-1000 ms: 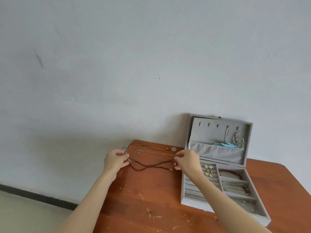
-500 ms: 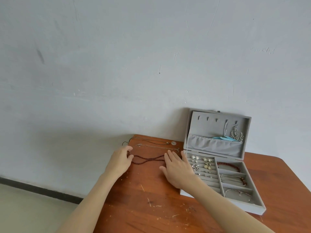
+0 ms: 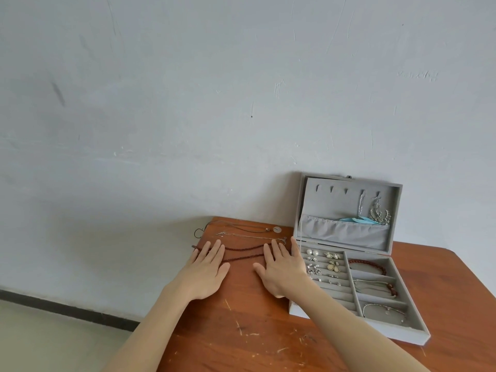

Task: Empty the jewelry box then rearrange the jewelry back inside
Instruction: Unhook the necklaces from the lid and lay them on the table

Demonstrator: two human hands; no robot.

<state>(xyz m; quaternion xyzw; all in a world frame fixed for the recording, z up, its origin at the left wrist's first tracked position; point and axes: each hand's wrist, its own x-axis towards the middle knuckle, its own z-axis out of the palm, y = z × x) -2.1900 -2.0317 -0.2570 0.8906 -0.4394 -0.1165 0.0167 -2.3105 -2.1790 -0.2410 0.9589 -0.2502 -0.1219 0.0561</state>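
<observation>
While both palms lie flat on the table (image 3: 268, 339), the left hand (image 3: 205, 271) and right hand (image 3: 281, 267) keep their fingers straight and slightly spread, tips resting on the beads (image 3: 241, 254) strung between them. The open box (image 3: 349, 264) sits just beside the right hand.

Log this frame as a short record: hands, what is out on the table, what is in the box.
left hand: flat, fingers straight, resting on the bead necklace
right hand: flat, fingers straight, at the necklace's other end
on table: bead necklace, silver chain, cord pendant, laid in rows left of the box
box: open, lid upright against the wall
box contents: earrings in the left rows, three bracelets in the right compartments, two pieces hung in the lid
stage: emptying not finished
</observation>
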